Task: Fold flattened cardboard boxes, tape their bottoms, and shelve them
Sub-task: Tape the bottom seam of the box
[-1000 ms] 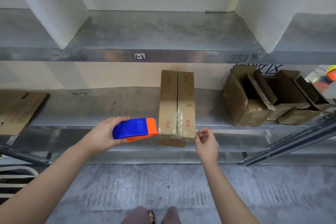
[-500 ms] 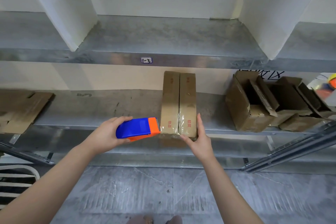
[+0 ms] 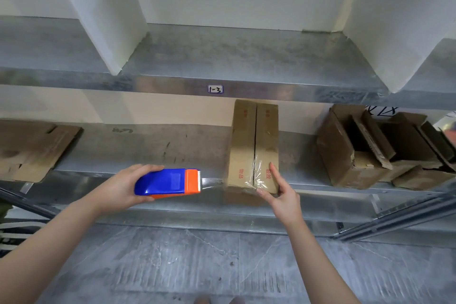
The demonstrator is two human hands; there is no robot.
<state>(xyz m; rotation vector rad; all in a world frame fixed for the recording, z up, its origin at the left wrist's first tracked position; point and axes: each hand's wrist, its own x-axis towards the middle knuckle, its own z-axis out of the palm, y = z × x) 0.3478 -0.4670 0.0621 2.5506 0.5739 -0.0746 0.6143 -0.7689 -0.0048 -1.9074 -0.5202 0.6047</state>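
A folded cardboard box (image 3: 254,138) lies on the lower metal shelf (image 3: 148,150), its two flaps meeting in a seam that faces up. Clear tape (image 3: 256,175) crosses the near end of the seam and stretches left to the dispenser. My left hand (image 3: 121,190) grips the blue and orange tape dispenser (image 3: 170,181) just left of the box, at the shelf's front edge. My right hand (image 3: 281,192) presses straight fingers on the tape at the box's near right corner.
Flattened cardboard (image 3: 32,148) lies at the left end of the lower shelf. Several opened boxes (image 3: 370,150) stand on the right end. The upper shelf (image 3: 222,61) carries a label reading 1-3 (image 3: 215,89). White columns rise behind it. Grey floor lies below.
My right hand let go of the tape end it pinched and laid its fingers flat on the box's near right corner. The dispenser drew slightly left, leaving a stretch of tape.
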